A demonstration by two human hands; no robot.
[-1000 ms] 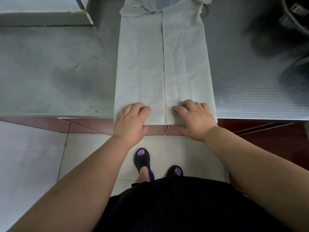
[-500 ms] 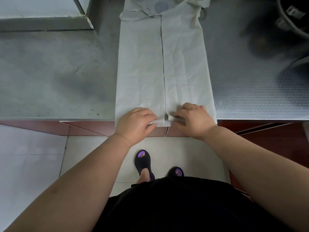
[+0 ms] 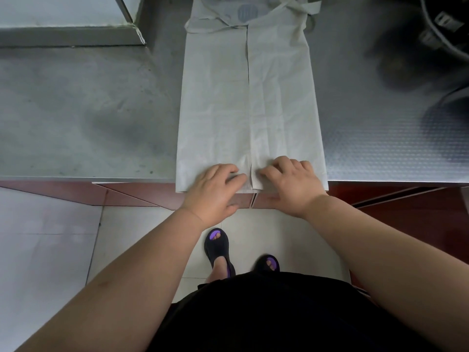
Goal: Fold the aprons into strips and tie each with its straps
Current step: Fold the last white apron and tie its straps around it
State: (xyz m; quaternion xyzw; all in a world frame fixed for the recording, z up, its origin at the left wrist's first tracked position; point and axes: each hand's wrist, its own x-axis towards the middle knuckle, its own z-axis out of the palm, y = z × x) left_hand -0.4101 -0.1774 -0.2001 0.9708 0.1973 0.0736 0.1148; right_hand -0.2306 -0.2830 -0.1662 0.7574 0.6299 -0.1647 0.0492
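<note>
A long, pale apron (image 3: 218,110) lies flat on the grey metal table (image 3: 76,110). Its two sides are folded in and they meet in a line down the middle. The near end hangs a little over the table edge. At the far end the straps (image 3: 302,7) lie loose on top of the cloth.

The left hand (image 3: 212,193) holds the near end of the left flap, close to the middle line. Its fingers lie on top and its thumb is under the hem. The right hand (image 3: 291,185) holds the right flap the same way, with bent fingers on top and the thumb below. The two hands are near each other but do not touch.

A dark round tub (image 3: 446,26) sits at the far right corner of the table. It is blurry. Some grey bits show inside it, but I cannot tell what they are.

Below the table edge, two black sandals (image 3: 217,246) stand on the pale floor (image 3: 50,250)
</note>
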